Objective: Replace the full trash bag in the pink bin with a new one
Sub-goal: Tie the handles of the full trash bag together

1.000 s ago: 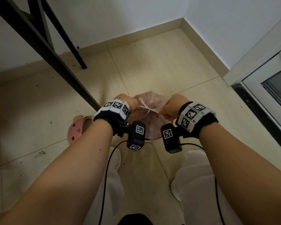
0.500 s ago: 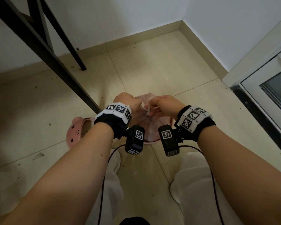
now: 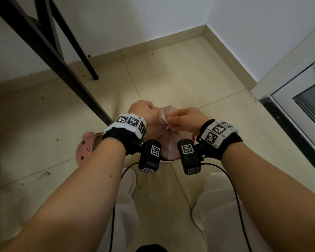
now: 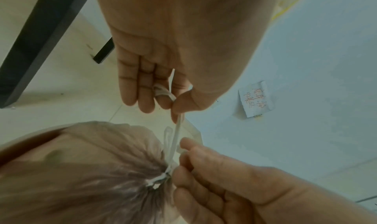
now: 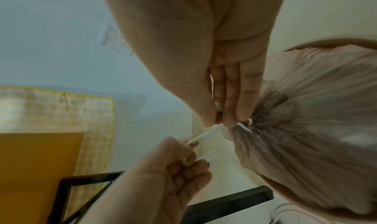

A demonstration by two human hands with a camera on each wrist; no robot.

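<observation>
A full, pinkish translucent trash bag (image 3: 168, 142) sits in the pink bin (image 3: 169, 161), its neck gathered and tied with a white drawstring (image 3: 163, 118). My left hand (image 3: 154, 113) pinches one end of the drawstring (image 4: 175, 138) between thumb and fingers and holds it up above the knot. My right hand (image 3: 173, 120) pinches the drawstring (image 5: 206, 134) right at the bag's neck (image 5: 255, 130). In the left wrist view my left hand (image 4: 173, 108) is over the bag (image 4: 91, 171). Both hands hide most of the knot in the head view.
Black table legs (image 3: 49, 57) slant down to the floor just left of the bin. A pink bear-faced slipper (image 3: 85, 150) lies left of it. A door frame (image 3: 289, 124) stands at the right, walls meet behind, and my white-trousered legs (image 3: 220, 215) are below.
A second ago my hands were apart, pulling the drawstring taut sideways. They have come together over the bag's neck, the right hand now at the knot.
</observation>
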